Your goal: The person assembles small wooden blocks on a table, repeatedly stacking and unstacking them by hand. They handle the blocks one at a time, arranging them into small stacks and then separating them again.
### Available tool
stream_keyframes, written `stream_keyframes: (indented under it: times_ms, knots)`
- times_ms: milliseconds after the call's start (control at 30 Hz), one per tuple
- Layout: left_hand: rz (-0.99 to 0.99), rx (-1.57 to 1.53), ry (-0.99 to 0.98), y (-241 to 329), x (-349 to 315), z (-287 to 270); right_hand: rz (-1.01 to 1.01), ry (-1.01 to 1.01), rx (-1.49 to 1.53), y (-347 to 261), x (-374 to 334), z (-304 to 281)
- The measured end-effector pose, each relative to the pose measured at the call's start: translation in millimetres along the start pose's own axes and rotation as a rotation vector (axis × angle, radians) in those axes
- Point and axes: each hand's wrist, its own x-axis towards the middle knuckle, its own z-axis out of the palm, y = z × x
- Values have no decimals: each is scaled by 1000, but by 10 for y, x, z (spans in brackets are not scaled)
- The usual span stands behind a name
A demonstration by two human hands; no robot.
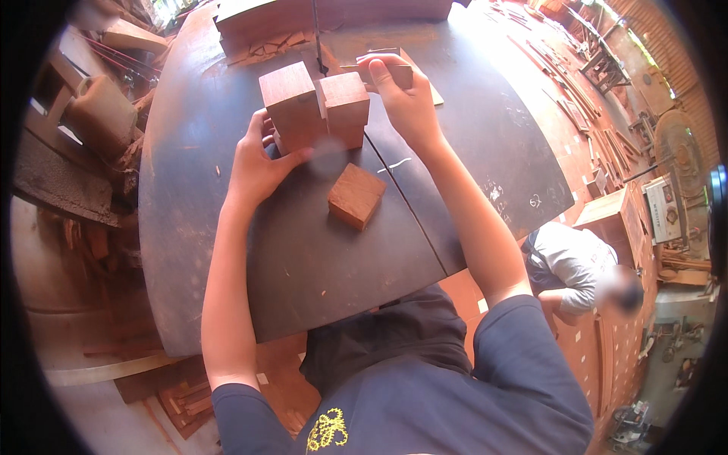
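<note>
My left hand point(258, 163) is wrapped round the lower left side of a tall reddish-brown wooden block point(290, 106), its thumb across the near face. A second wooden block point(345, 106) stands close against it on the right, with a narrow gap between their tops. Just beyond them, a thin upright saw blade point(317, 38) meets the dark table. My right hand point(402, 91) is closed on a small flat piece of wood point(400, 74), partly hidden by the fingers. Nearer to me, a loose wooden cube point(357, 196) rests on the table, touched by neither hand.
The dark saw table point(341, 265) has a straight slot running toward me. A long wooden beam point(364, 14) and chips lie at its far side. A person in a grey shirt point(572, 262) bends at the right. Timber strips point(561, 83) cover the floor; machinery stands left.
</note>
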Motion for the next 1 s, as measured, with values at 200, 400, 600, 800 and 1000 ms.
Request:
stream_keyframes:
  times_ms: [200, 400, 600, 800, 1000]
  knots:
    - [-21, 16, -38, 107, -18, -53, 149, -112, 2, -36, -24, -19]
    - [-4, 54, -48, 165, -33, -117, 288, -210, 28, -15, -48, -22]
    - [80, 76, -31, 112, -23, -125, 406, -221, 203, -93, -85, -23]
    - [-12, 146, -91, 295, -66, -172, 405, -224, 164, -64, -47, -92]
    - [51, 76, -106, 169, -57, -205, 426, -292, 134, -160, -18, -102]
